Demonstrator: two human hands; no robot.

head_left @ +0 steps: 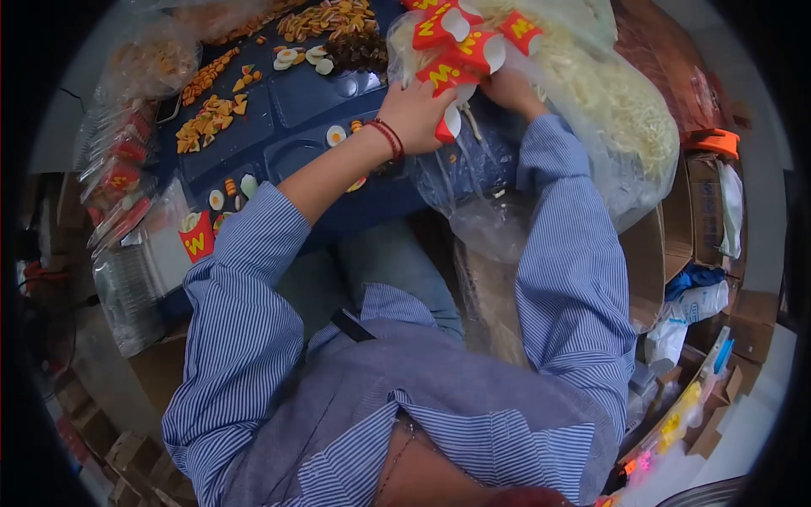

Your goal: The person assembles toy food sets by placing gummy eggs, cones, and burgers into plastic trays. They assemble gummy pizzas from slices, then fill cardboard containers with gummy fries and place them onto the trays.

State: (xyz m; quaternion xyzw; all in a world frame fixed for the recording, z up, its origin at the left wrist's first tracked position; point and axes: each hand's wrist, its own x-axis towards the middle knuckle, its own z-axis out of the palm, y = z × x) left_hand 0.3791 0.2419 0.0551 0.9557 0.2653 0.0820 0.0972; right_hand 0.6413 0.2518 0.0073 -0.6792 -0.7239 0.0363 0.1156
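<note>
blue counter (296, 101) carries toy food pieces | clear bag of toy fries (608, 101) lies at its right edge | my left grip (416, 114) pinches red fry cartons (460, 51) over the bag | my right grip (511, 89) is under the cartons, closure hidden

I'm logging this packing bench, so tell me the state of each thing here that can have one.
left hand: closed around a stack of red fry cartons
right hand: gripping the same stack from the other side
clear bag of pale fry pieces: open, bulging full
blue tray: compartments partly filled with small toy foods
single red carton: upright, filled
</note>
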